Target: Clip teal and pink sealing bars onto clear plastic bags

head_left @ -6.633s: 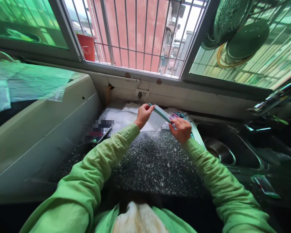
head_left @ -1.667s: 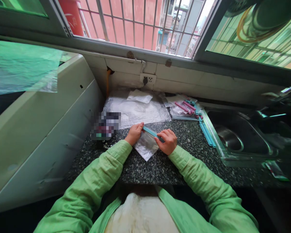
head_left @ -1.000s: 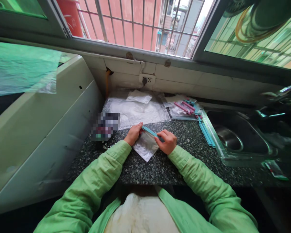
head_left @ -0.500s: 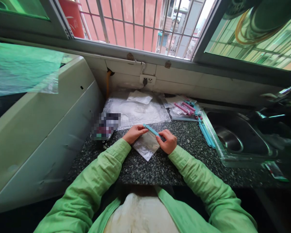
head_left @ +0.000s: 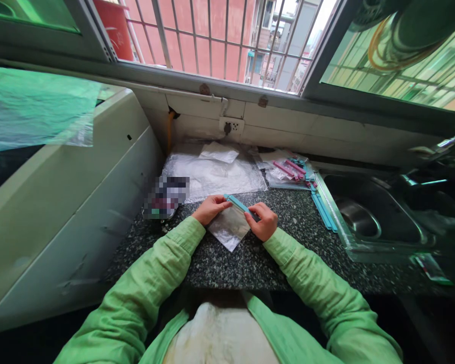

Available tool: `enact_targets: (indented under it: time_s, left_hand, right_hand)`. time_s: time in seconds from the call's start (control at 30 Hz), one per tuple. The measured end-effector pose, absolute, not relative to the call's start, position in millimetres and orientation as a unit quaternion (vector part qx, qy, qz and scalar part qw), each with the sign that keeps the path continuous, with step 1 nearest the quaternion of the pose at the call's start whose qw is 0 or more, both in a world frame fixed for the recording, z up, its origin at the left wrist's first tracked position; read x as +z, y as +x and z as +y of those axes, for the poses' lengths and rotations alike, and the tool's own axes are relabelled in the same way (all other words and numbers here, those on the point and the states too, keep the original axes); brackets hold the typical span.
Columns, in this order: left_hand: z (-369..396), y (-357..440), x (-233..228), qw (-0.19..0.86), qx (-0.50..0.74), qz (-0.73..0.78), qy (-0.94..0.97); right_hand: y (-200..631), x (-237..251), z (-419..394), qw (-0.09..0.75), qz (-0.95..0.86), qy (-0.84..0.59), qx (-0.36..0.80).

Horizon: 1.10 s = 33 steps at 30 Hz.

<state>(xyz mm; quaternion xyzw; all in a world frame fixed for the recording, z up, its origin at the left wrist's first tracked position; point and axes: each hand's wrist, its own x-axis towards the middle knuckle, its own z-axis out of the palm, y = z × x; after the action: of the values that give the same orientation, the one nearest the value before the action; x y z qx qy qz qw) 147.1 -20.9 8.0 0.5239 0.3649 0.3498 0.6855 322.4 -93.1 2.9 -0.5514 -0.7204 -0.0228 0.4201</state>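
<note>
both hands [head_left: 211, 208] [head_left: 264, 221] flat, pinching clip [head_left: 238, 203] on bag [head_left: 230, 228].

**Hidden or unclear**

A pixelated patch [head_left: 166, 197] masks something at the counter's [head_left: 250, 263] left edge. The right hand [head_left: 264, 221] covers the clip's [head_left: 237, 203] right end. The tap [head_left: 436, 177] is dark and blurred.

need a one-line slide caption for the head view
Left hand and right hand press a teal plastic sealing clip onto a small clear plastic bag on the speckled dark granite counter.
</note>
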Motion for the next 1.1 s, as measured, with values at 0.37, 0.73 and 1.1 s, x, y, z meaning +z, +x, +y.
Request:
enact_targets:
  time_s: [0.37,0.73,1.1]
  left_hand:
    - [-22,149,14,0.671,0.36,0.37,0.532]
    - [-21,147,13,0.667,0.384,0.381,0.513]
    - [-18,146,13,0.648,0.417,0.402,0.495]
  right_hand:
    - [324,6,-91,0.426,-0.72,-0.545,-0.053]
    - [329,9,-88,0.462,-0.714,-0.522,-0.063]
    - [336,13,-87,0.503,-0.715,-0.484,-0.039]
